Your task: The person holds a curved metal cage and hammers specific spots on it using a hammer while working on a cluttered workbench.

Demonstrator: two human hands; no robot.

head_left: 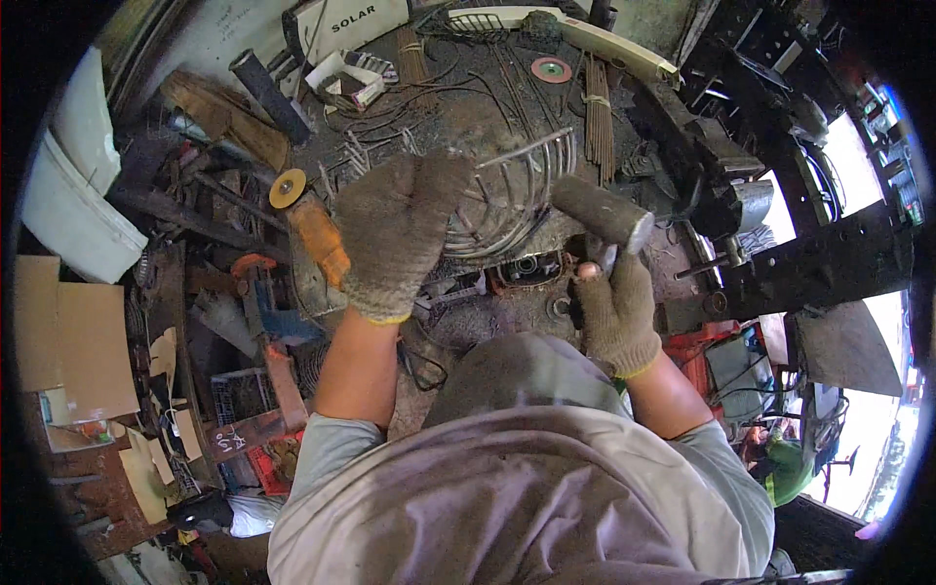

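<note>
My right hand point(619, 317), in a brown knit work glove, is closed round the short handle of a sledge hammer. The thick cylindrical hammer head point(600, 213) is raised over the bench, apart from the metalwork. A grille of curved, welded metal rods point(526, 185) lies in front of me. My left hand point(398, 229), gloved the same way, reaches across its left part with the back of the hand up. Its fingers curl over the rods, though their tips are hidden. Beside this hand rests an orange angle grinder point(319, 239) with a yellow disc point(288, 188).
Bundled thin rods point(598, 122) and a reddish-green disc point(551, 69) lie at the far side, near an open white box point(356, 80). A blue-and-orange clamp-like tool point(273, 307) stands at left. A heavy dark steel beam point(809, 258) borders the right.
</note>
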